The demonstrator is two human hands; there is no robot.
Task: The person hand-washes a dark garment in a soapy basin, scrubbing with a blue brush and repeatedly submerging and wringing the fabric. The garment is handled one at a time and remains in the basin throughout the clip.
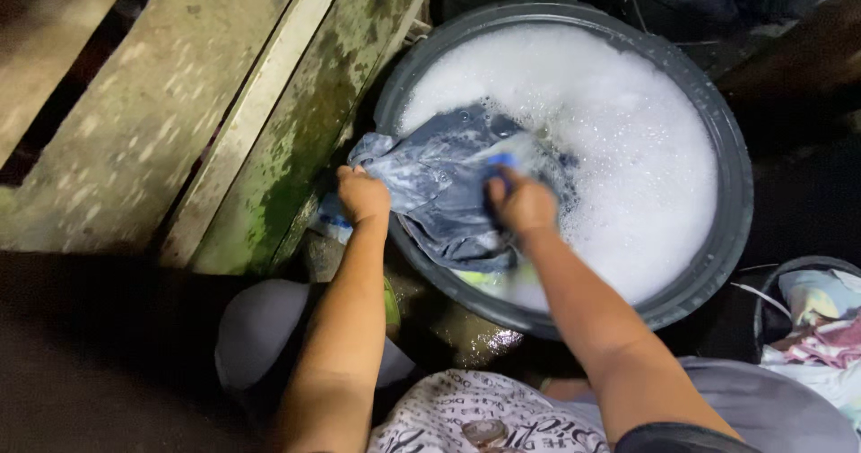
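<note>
While suds fill the basin (717, 229), both hands fisted: left hand (362, 195) on grey cloth (430, 188), right hand (523, 204) on blue brush (500, 161).

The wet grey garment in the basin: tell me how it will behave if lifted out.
The grey garment would probably hang limp, since it already lies in folds over the basin rim. Soaked and covered in suds, it likely feels heavy and slippery. The left hand grips it bunched.
</note>
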